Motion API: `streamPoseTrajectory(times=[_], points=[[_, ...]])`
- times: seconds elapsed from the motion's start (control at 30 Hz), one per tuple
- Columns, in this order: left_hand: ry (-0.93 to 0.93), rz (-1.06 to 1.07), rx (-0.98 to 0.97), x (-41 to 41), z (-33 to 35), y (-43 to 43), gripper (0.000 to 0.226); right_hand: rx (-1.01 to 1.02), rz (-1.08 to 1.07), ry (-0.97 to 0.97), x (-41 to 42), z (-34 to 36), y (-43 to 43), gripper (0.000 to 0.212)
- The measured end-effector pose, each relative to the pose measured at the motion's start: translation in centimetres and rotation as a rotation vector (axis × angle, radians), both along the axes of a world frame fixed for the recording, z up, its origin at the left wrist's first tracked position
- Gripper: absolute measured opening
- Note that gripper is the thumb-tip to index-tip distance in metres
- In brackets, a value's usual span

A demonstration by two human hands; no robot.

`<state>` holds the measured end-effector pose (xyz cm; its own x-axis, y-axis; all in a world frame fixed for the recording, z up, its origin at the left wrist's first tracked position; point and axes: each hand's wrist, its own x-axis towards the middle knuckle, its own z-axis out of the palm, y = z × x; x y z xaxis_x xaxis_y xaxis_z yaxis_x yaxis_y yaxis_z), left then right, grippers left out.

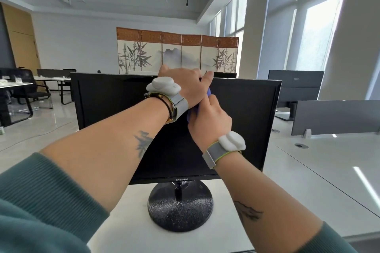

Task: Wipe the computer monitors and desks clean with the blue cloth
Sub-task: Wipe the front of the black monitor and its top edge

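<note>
While the left hand [181,82] hooks over the top edge of the monitor [115,109], fingers curled out of sight behind it and thumb lying along the rim, the right hand [209,123] presses the blue cloth [192,113] against the dark screen just below. The grip up top looks like bracing: a screen on a single slim neck would likely rock back under a wiping push, so one hand steadies it and the other rubs. The two hands sit close together, the left wrist crossing above the right knuckles, each clamped on its own thing.

Bunched inside the right fist, the cloth shows only as small folds of blue, so no clear long axis can be read; it lies against the upper middle of the glass. The monitor stands upright with its screen facing the person and its long axis running left to right. Its round base [181,211] rests near the left edge of the white tabletop [318,181] and is speckled with pale dust, so the base probably has not been wiped yet. Another monitor [296,84] stands towards the far right of the tabletop.
</note>
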<state>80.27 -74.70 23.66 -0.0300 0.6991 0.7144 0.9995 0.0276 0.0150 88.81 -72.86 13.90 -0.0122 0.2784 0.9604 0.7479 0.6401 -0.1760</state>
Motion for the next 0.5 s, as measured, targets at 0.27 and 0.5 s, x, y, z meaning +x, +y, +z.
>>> streamPoseTrajectory(times=[0.27,0.5], points=[[0.026,0.046,0.007,0.2,-0.2,0.4,0.071,-0.283,-0.146,0.272,6.5,-0.2,1.8,0.03],[0.031,0.071,0.008,0.0,-0.4,-0.1,0.06,-0.113,0.102,0.107,1.4,0.0,-0.2,0.022]])
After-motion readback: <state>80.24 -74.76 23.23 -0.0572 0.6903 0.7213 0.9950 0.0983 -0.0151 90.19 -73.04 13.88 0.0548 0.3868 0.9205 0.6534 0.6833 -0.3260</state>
